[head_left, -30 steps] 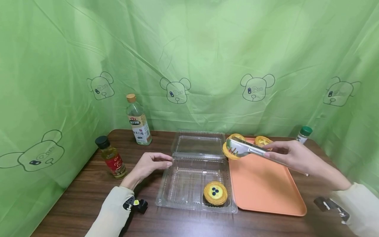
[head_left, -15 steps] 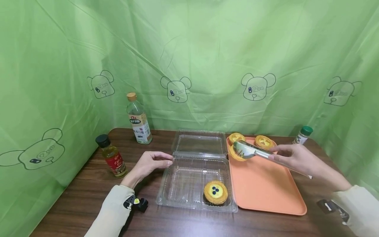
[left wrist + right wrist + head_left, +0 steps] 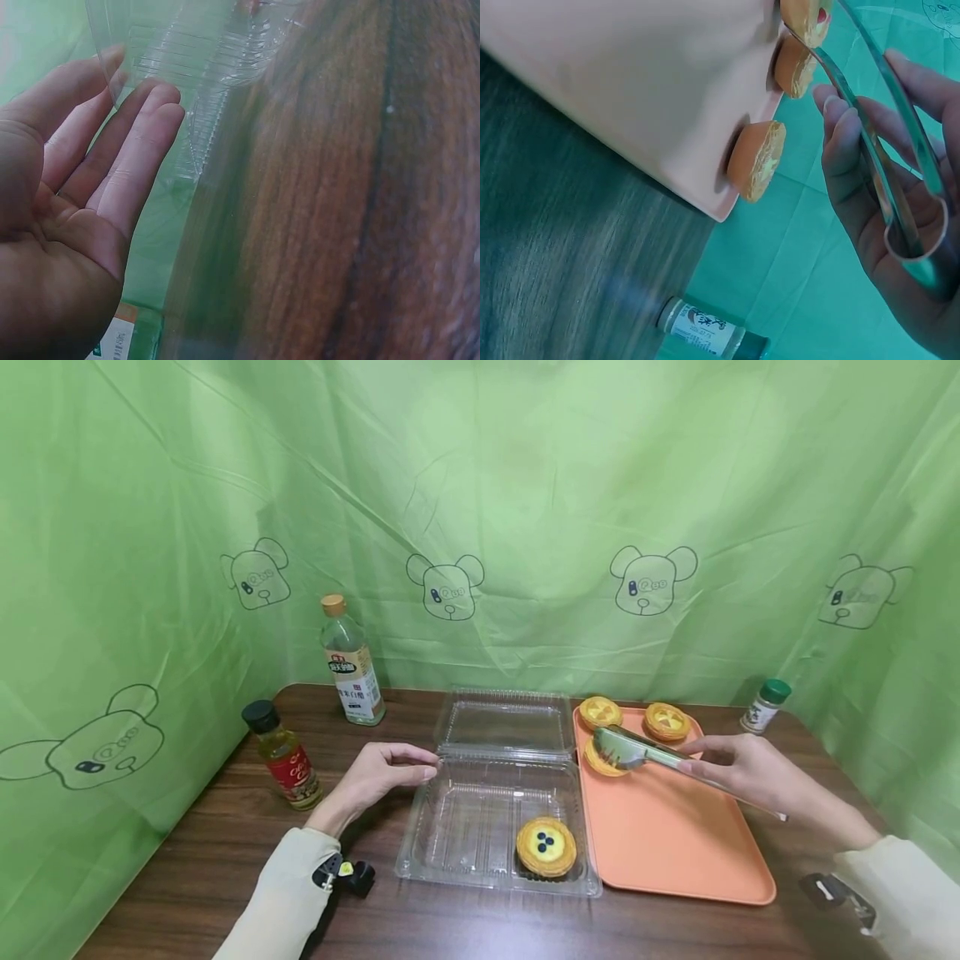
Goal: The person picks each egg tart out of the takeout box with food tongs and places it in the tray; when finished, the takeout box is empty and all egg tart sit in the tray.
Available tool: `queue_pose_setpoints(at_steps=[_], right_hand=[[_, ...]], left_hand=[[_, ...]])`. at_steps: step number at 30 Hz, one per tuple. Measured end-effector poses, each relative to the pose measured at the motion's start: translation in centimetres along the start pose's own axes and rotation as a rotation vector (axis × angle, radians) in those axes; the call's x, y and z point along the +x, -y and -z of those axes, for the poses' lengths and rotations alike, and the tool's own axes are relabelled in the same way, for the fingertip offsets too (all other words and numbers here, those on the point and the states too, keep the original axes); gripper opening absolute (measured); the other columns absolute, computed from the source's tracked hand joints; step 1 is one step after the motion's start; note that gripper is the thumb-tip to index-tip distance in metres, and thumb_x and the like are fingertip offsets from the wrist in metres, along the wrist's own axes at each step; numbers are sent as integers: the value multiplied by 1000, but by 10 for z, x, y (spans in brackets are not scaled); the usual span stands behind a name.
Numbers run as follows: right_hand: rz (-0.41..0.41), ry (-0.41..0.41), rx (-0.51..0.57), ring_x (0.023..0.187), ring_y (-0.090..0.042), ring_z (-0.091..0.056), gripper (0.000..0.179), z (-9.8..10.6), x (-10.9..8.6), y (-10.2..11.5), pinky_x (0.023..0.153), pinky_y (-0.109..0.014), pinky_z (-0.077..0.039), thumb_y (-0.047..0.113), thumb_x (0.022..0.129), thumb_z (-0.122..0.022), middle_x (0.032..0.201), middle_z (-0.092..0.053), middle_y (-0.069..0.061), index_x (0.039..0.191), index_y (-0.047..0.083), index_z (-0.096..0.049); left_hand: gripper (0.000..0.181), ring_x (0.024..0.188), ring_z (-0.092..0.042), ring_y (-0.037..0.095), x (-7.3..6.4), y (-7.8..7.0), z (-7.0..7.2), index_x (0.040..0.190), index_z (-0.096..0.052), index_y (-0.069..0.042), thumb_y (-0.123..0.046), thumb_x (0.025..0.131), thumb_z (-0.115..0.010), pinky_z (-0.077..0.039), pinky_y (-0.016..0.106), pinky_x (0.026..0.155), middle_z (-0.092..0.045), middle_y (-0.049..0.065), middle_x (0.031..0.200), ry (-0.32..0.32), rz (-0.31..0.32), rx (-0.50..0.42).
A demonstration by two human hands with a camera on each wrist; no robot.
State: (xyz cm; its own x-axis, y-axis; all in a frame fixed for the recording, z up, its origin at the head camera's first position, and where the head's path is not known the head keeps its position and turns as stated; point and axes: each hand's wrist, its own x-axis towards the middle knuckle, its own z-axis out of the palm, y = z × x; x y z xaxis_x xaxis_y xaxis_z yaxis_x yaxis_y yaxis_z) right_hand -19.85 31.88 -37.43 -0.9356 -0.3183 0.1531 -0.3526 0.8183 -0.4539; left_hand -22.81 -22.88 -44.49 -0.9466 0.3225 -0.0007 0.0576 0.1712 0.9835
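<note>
The tongs [image 3: 663, 758] are held by the curled fingers of the nearer right hand [image 3: 746, 768], and the tart [image 3: 595, 762] is found leftward along their long axis, at their tips over the tray [image 3: 675, 835], while the box [image 3: 465, 831] is pinched by the left hand [image 3: 381, 777].

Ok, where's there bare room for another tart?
Free: the clear container left of its berry-topped tart; the near half of the tray, below the tongs; the table in front of the container. Crowded: the tray's far end, with three tarts and tongs; right hand over its right edge, left hand at the container's left rim.
</note>
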Motion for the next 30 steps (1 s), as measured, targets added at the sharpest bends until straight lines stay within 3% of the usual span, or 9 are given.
queue_pose_setpoints(at_steps=[20,27,30], right_hand=[[-71,-10,-2,71,-11,-59,31,-7,0,5,62,-29,-48,36,100,-77,76,-67,8,117,10,-81],[-93,16,-25,79,-13,-66,35,0,-4,8,70,-35,-53,40,101,-75,87,-75,6,121,12,-80],[-87,5,-35,85,-18,-70,34,4,-6,7,74,-40,-55,39,100,-76,95,-78,0,121,12,-80]], left_hand=[[29,99,-74,16,0,-2,-1,116,-80,-1,-12,90,-87,-61,31,84,-79,11,113,-15,20,-11],[30,97,-73,15,-1,-2,0,116,-80,1,-14,91,-87,-60,29,83,-79,12,113,-12,18,6],[31,97,-73,15,0,-3,0,117,-80,0,-14,91,-87,-61,29,83,-78,11,113,-9,19,6]])
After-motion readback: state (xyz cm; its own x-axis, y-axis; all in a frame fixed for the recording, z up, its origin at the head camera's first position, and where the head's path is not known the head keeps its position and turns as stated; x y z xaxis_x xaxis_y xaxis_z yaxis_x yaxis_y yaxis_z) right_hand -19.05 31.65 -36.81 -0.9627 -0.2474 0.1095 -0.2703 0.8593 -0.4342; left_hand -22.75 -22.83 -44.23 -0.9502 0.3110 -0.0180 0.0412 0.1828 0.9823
